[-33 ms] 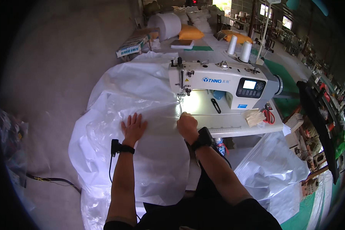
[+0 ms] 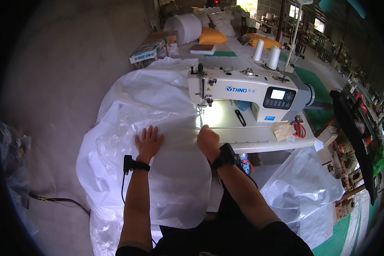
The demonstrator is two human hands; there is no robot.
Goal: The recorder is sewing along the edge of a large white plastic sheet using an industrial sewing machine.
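Note:
A large white, partly translucent plastic sheet (image 2: 175, 170) drapes over the left of the table, and its right edge runs up to the needle area of a white sewing machine (image 2: 243, 87). My left hand (image 2: 149, 143) lies flat on the sheet, fingers spread. Close in front of the needle, my right hand (image 2: 208, 140) is closed on the sheet's edge; its fingertips are partly hidden. The machine's lamp lights the bed (image 2: 226, 117) just right of the needle.
On the bed lie a small black-handled tool (image 2: 240, 117), a beige scrap (image 2: 282, 130) and red-handled scissors (image 2: 300, 129). Two white thread cones (image 2: 273, 57) stand behind the machine. More clear plastic (image 2: 298, 187) hangs at the right. A black cable (image 2: 59, 199) crosses the floor at left.

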